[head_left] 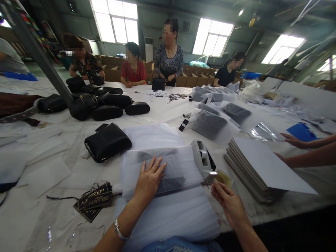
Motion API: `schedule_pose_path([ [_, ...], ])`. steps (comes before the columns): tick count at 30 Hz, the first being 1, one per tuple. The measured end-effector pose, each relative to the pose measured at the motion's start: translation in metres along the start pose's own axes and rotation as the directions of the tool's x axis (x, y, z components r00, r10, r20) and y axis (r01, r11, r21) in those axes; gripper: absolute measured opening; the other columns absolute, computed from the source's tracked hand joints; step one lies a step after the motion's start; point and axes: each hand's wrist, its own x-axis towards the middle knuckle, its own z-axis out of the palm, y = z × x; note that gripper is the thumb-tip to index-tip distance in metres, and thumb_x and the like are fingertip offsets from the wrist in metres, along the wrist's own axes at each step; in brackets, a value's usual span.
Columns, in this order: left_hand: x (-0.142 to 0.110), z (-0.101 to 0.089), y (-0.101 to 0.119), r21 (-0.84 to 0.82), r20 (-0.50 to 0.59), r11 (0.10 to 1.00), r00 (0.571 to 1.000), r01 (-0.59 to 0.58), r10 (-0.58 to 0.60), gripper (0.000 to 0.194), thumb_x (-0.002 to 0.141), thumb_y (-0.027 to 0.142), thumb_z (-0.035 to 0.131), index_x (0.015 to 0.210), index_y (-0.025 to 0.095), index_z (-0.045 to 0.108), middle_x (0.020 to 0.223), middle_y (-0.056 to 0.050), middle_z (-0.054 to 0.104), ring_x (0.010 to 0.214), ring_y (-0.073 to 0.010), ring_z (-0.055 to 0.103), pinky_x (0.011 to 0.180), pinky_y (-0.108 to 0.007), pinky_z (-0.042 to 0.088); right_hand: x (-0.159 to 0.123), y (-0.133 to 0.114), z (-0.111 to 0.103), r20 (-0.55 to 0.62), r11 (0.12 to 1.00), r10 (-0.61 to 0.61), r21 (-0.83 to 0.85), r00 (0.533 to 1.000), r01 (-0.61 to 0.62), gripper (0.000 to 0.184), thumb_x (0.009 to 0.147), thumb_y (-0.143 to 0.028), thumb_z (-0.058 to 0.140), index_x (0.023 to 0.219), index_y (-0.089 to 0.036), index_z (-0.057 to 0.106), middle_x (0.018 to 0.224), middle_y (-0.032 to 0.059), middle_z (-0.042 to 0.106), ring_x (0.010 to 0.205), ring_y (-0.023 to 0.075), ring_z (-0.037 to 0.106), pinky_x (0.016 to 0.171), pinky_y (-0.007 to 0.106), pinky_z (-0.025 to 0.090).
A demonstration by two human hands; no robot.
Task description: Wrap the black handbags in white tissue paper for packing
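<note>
My left hand [151, 176] lies flat with fingers spread on a sheet of white tissue paper [131, 175]. A dark, flat-looking bag [172, 184] shows through the folded paper beneath it. Just in front of the cutting edge of a grey tape dispenser [201, 157], my right hand [227, 199] is closed in a pinch. A bit of clear tape seems to be between its fingertips, though it is hard to see. Behind those fingers lies a yellowish tape roll [224, 177]. More tissue sheets [178, 217] are stacked under the wrapped bag.
A black bag [108, 142] lies beyond my left hand, with black hang tags [94, 201] nearer. A stack of white boards [262, 164] stands right, beside a co-worker's hands [296, 141]. Wrapped bags [210, 122] and black bags [110, 105] lie farther back; several people sit or stand there.
</note>
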Motion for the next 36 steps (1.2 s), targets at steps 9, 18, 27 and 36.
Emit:
schedule_pose_path([
  [9,0.001,0.0,-0.002,0.003,0.008,1.0,1.0,-0.021,0.021,0.039,0.098,0.022,0.047,0.136,0.027,0.055,0.15,-0.005,0.045,0.14,-0.0305,0.04,0.109,-0.06,0.038,0.007,-0.034,-0.027,0.186,0.656,-0.375,-0.639,0.908,0.402,0.041,0.068,-0.057,0.076,0.091,-0.023,0.079,0.085,0.0066,0.076,0.079,0.0273,0.072,0.073,0.036,0.06],
  [18,0.003,-0.005,-0.003,-0.014,0.071,1.0,0.997,0.022,-0.021,0.052,0.098,0.02,0.047,0.149,0.022,0.035,0.151,-0.007,0.044,0.141,-0.027,0.038,0.11,-0.057,0.038,0.019,-0.1,0.074,0.916,0.257,-0.201,-0.293,0.348,0.921,0.024,0.094,-0.039,0.056,0.104,-0.028,0.075,0.096,0.0033,0.073,0.085,0.018,0.067,0.079,0.028,0.053],
  [27,0.002,-0.004,-0.002,-0.027,0.074,0.999,0.996,0.046,-0.044,0.054,0.097,0.017,0.045,0.149,0.023,0.033,0.151,-0.007,0.043,0.142,-0.0263,0.037,0.111,-0.056,0.038,0.058,-0.109,0.196,0.989,-0.137,0.129,-0.05,0.068,0.989,0.017,0.089,-0.037,0.063,0.085,-0.026,0.074,0.083,-0.0002,0.071,0.074,0.0143,0.064,0.065,0.024,0.041],
  [36,0.002,-0.004,-0.003,-0.038,0.072,0.998,0.997,0.042,-0.039,0.05,0.098,0.017,0.045,0.147,0.024,0.038,0.15,-0.007,0.045,0.141,-0.0265,0.038,0.111,-0.057,0.037,0.09,-0.104,0.223,0.967,-0.314,0.09,-0.201,0.239,0.928,0.039,0.072,-0.057,0.076,0.095,-0.027,0.07,0.072,0.0016,0.072,0.072,0.0231,0.067,0.059,0.027,0.037],
])
